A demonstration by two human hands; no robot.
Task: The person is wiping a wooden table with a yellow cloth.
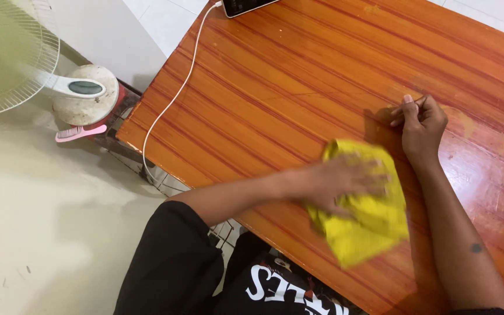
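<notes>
My left hand (345, 184) lies flat on a crumpled yellow cloth (368, 219) and presses it onto the glossy orange-brown wooden table (275, 81); the hand is blurred with motion. My right hand (420, 123) rests on the table just beyond the cloth, fingers curled around a thin dark stick-like object (410, 105) held between fingertips. Its forearm runs back to the lower right corner.
A phone (246, 6) lies at the table's far edge with a white cable (173, 99) trailing over the left side. A white standing fan (13, 58), a round white stool (86, 96) and a pink comb (80, 133) stand on the floor at left.
</notes>
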